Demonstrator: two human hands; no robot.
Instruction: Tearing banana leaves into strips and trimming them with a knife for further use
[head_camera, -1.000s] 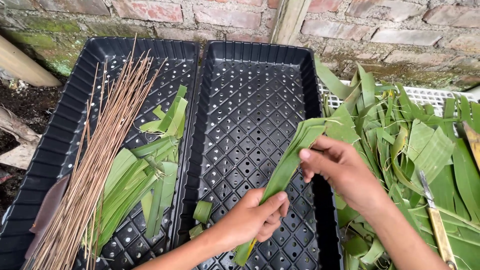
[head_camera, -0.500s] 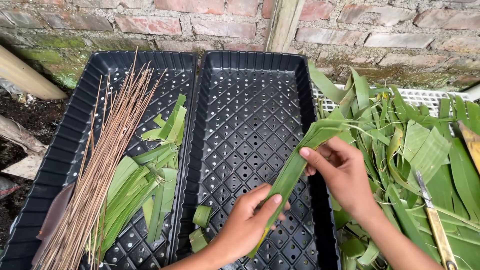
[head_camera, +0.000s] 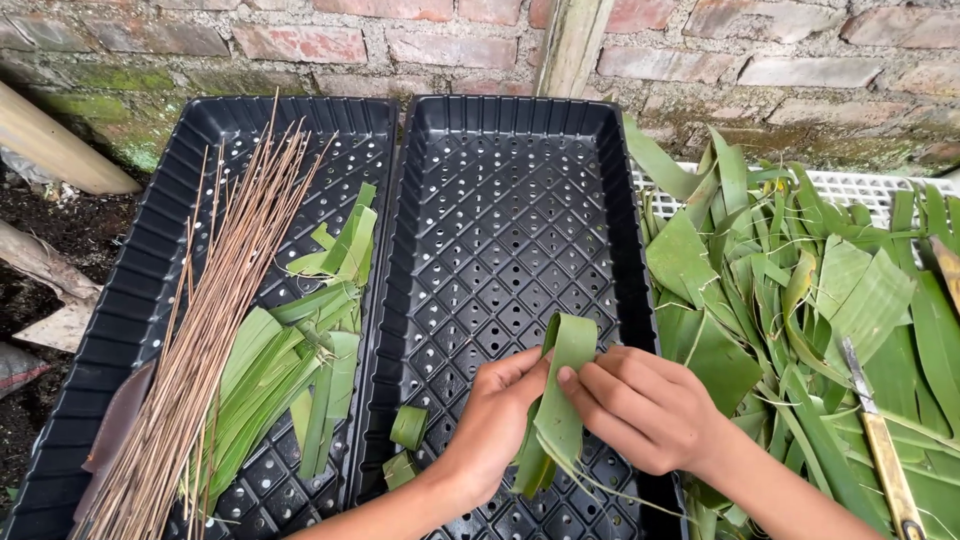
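Both my hands hold one long green leaf strip (head_camera: 562, 385) over the near part of the middle black perforated tray (head_camera: 520, 180). The strip is folded over into a loop at its top. My left hand (head_camera: 490, 425) grips it from the left, thumb and fingers pinching the fold. My right hand (head_camera: 645, 410) presses the strip from the right with its fingertips. The strip's lower end hangs below my hands. Two small rolled leaf pieces (head_camera: 405, 440) lie in the tray just left of my left hand.
A second black tray (head_camera: 150, 260) at the left holds a bundle of thin brown sticks (head_camera: 215, 330) and cut green strips (head_camera: 300, 360). A heap of green leaves (head_camera: 800, 300) covers a white crate at the right, with a knife (head_camera: 880, 440) on it. A brick wall stands behind.
The long strip, stretched out diagonally before, is now folded into a loop. My hands have come close together near the tray's front edge.
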